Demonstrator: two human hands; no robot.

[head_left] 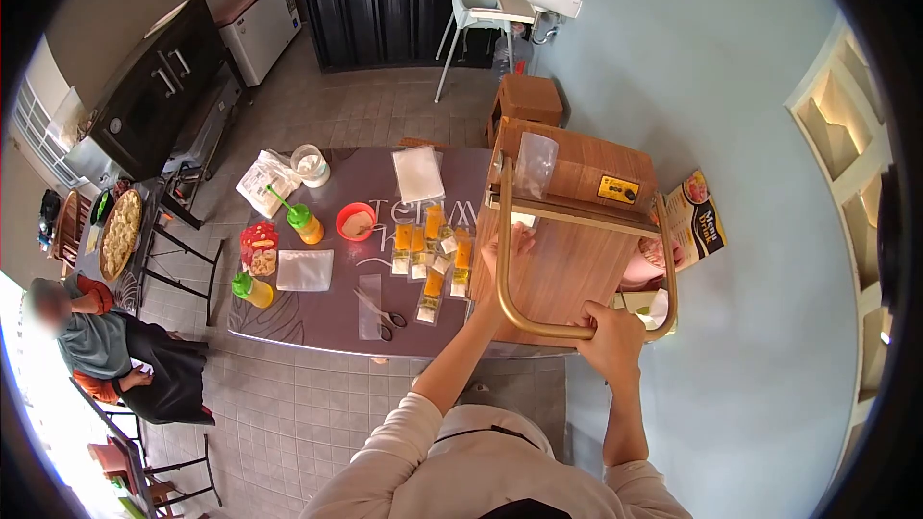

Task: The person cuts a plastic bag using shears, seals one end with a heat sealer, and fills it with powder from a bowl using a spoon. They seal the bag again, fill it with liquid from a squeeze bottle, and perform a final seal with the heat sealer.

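Note:
A wood-grain sealing machine (577, 161) with a yellow control plate and a gold bar handle (506, 259) stands on the right of the table. My right hand (612, 336) is wrapped round the front of that handle. My left hand (514, 248) reaches inside the handle over the wooden board, its fingers at the near end of a small white packet (523, 218) by the machine's edge; the packet is mostly hidden. Several filled sachets (434, 284) with orange and white contents lie left of my left hand. A clear plastic bag (536, 164) rests on the machine's top.
Scissors (385, 312), clear sleeves (305, 270), a red bowl (357, 221) of powder, two green-capped squeeze bottles (306, 224), a jar (310, 165) and white bags (418, 175) share the table (308, 312). A person (115, 351) sits at left. The wall (750, 259) is close on the right.

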